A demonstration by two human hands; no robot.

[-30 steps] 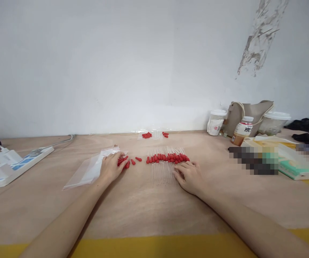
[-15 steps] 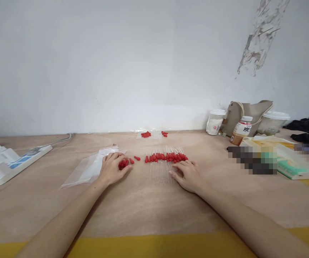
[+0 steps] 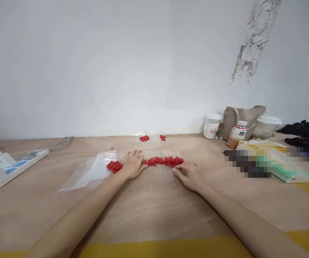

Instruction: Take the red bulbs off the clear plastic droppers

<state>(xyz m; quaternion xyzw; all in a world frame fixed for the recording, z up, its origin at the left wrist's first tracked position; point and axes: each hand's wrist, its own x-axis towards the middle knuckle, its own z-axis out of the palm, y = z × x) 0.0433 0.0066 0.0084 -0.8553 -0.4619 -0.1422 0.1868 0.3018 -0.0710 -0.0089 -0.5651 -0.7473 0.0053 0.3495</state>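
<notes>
A row of clear glass droppers with red rubber bulbs (image 3: 165,162) lies side by side on the wooden table (image 3: 154,208). My left hand (image 3: 133,165) lies palm down at the left end of that row, fingers together and stretched flat, touching the red bulbs there. A small heap of loose red bulbs (image 3: 114,166) sits just left of it. My right hand (image 3: 188,174) rests flat at the row's right end, fingers on the glass tubes.
Clear zip bags (image 3: 90,172) lie left of the bulbs. A white power strip (image 3: 11,166) sits far left. More red bulbs in a bag (image 3: 149,137) lie by the wall. Cups, a bottle (image 3: 236,134), a beige bag and boxes crowd the right.
My left hand has slid right from the loose bulbs onto the left end of the dropper row, leaving the loose bulbs uncovered. The right hand has barely moved. The view has shifted slightly.
</notes>
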